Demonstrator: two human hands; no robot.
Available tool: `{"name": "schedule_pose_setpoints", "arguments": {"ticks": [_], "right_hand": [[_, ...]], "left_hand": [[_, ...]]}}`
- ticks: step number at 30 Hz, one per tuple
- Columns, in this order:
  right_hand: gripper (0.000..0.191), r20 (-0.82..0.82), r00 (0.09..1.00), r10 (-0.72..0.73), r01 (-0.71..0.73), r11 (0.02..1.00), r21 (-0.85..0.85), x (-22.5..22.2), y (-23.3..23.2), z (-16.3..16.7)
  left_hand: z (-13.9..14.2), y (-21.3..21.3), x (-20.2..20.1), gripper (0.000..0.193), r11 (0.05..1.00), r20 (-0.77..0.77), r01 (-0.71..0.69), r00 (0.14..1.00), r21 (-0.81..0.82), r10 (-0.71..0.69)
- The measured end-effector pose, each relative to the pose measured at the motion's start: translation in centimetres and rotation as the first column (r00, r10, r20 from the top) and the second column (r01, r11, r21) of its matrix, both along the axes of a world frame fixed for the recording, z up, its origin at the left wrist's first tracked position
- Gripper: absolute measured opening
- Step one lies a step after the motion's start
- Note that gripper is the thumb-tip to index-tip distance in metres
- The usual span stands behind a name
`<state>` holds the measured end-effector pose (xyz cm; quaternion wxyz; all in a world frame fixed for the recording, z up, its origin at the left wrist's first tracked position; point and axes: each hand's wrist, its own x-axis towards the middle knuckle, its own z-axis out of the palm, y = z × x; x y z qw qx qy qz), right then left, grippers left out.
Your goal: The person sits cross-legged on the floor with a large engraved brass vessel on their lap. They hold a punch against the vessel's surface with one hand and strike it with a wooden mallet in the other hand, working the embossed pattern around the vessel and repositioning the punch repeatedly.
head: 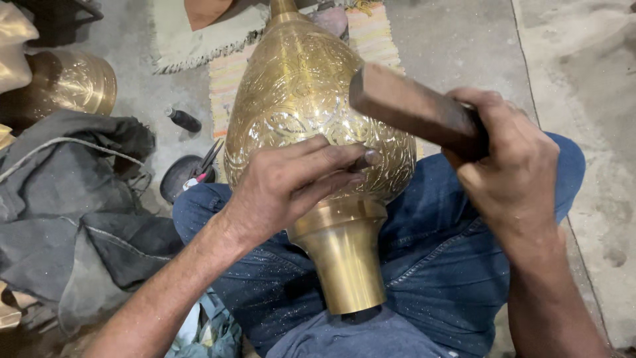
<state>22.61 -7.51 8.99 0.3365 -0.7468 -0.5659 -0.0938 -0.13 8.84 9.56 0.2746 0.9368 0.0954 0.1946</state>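
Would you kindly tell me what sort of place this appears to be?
Probably a floor-level metal engraving workshop: a large engraved brass vase lies across the person's lap, the right hand grips a wooden mallet block, and another brass vessel sits nearby.

Even indoor light, glare on brass vase (pixel 311 99), sharp focus.

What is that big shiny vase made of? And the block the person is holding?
The vase looks like brass: golden, shiny, with engraved patterns and a smooth neck. The block in the right hand looks like wood: brown, dull, flat-sided.
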Motion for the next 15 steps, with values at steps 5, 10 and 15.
{"name": "schedule_pose_setpoints", "arguments": {"ticks": [5, 10, 15], "right_hand": [[0.041, -0.111, 0.986, 0.125, -0.106, 0.981, 0.165, -0.1, -0.4, 0.2], [0.036, -0.147, 0.970, 0.194, -0.159, 0.962, 0.223, 0.2, -0.9, -0.1], [0.024, -0.302, 0.926, 0.227, -0.167, 0.963, 0.212, 0.5, -1.2, -0.5]], "left_hand": [[-0.3, 0.4, 0.4, 0.033, 0.997, 0.094, 0.063, 0.993, 0.044, -0.067], [-0.7, 0.3, 0.2, 0.035, 0.993, 0.086, 0.082, 0.992, 0.082, -0.089], [-0.5, 0.0, 0.0, 0.039, 0.987, 0.089, 0.069, 0.993, 0.142, -0.082]]}}
